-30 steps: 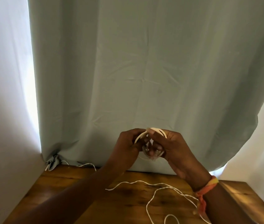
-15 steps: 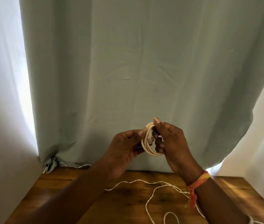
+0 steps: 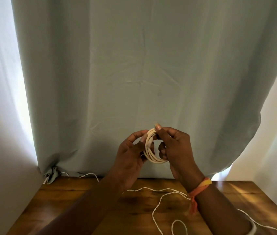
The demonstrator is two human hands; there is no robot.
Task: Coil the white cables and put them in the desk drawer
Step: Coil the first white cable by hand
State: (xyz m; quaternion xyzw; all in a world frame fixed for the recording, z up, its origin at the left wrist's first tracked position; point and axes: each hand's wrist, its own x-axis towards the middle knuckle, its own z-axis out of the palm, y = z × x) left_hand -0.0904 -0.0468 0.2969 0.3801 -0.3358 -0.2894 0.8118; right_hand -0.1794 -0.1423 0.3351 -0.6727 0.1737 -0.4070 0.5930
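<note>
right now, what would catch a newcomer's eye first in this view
First comes the coiled white cable, held up mid-frame between the left hand and right hand, in front of the pale green curtain. Next is the loose white cable trailing across the wooden desk below, and then the orange wristband on the right wrist.

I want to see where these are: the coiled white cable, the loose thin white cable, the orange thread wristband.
coiled white cable (image 3: 148, 152): head view, lower left arc of its loops.
loose thin white cable (image 3: 153, 215): head view, the bend in its strand.
orange thread wristband (image 3: 202, 186): head view, its yellow-orange band.
</note>
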